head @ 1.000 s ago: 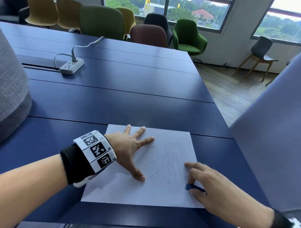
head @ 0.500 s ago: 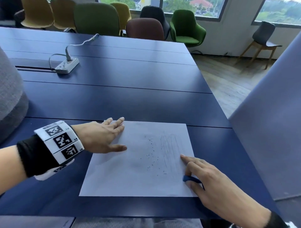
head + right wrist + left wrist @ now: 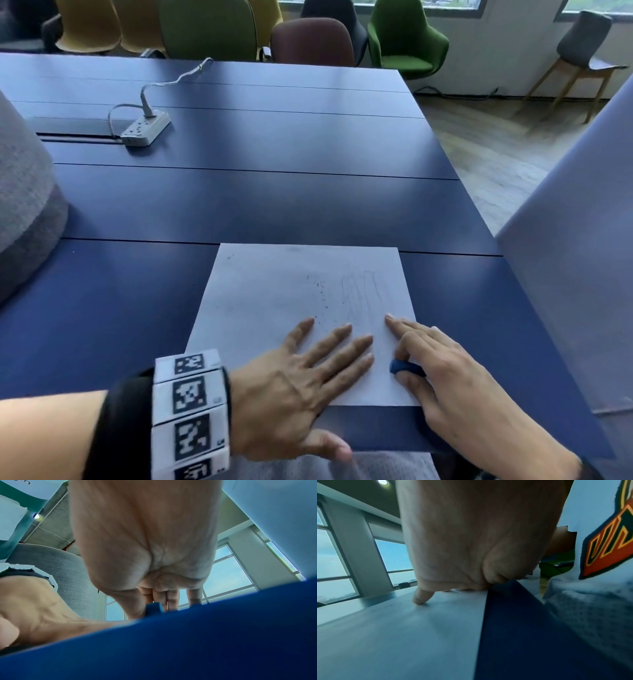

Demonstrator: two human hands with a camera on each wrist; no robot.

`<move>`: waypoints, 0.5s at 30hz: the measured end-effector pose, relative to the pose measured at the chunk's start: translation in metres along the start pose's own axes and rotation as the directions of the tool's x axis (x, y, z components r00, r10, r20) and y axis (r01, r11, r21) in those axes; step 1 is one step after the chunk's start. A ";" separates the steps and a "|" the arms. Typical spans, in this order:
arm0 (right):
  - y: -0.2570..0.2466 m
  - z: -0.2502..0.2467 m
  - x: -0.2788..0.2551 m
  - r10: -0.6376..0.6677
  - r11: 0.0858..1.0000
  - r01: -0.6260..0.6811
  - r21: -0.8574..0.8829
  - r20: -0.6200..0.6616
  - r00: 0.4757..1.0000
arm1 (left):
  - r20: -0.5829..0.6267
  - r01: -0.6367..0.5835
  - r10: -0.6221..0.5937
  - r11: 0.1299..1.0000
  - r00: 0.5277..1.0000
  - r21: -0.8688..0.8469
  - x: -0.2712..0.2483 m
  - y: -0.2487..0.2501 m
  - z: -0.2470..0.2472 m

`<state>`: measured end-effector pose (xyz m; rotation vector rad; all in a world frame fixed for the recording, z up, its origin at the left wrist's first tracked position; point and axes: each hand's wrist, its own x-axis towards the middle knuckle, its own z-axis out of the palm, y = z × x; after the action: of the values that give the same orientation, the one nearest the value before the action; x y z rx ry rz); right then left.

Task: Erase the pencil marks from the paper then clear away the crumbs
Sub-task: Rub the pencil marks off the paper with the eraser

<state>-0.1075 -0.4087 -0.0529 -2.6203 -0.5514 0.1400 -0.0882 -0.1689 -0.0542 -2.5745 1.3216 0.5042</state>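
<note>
Paper (image 3: 274,308) lies flat at the near edge of the blue table (image 3: 239,205). Left hand (image 3: 298,383) rests on it with fingers spread and straight. Right hand (image 3: 455,377) pinches the blue eraser (image 3: 406,368) between thumb and fingers at the sheet's right edge. Faint pencil marks (image 3: 363,294) and crumbs (image 3: 322,298) remain. Risk: a careless sweep can smear graphite or drag the sheet off the table.

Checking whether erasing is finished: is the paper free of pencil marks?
No: faint pencil marks still show on the paper just beyond the right hand, beside scattered crumbs.
</note>
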 end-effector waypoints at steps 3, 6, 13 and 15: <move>-0.001 0.000 -0.001 0.025 1.000 -0.025 0.006 0.017 1.000 | 0.008 0.174 -0.173 0.984 0.985 -0.043 -0.021 -0.024 0.019; -0.001 0.001 -0.002 0.031 0.999 -0.031 0.023 0.005 1.000 | 0.018 0.363 -0.364 0.921 0.931 -0.142 -0.043 -0.044 0.018; -0.001 0.004 -0.001 0.054 0.997 -0.055 0.052 0.012 0.998 | -0.014 0.154 -0.159 0.973 0.987 -0.173 -0.011 -0.014 -0.012; 0.001 0.006 0.000 0.072 0.997 -0.073 0.040 0.015 0.997 | 0.076 0.064 -0.050 0.976 0.996 -0.206 0.013 0.000 -0.028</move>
<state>-0.1078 -0.4071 -0.0587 -2.6024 -0.4531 0.1896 -0.0750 -0.1877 -0.0336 -2.7232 1.2270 0.7527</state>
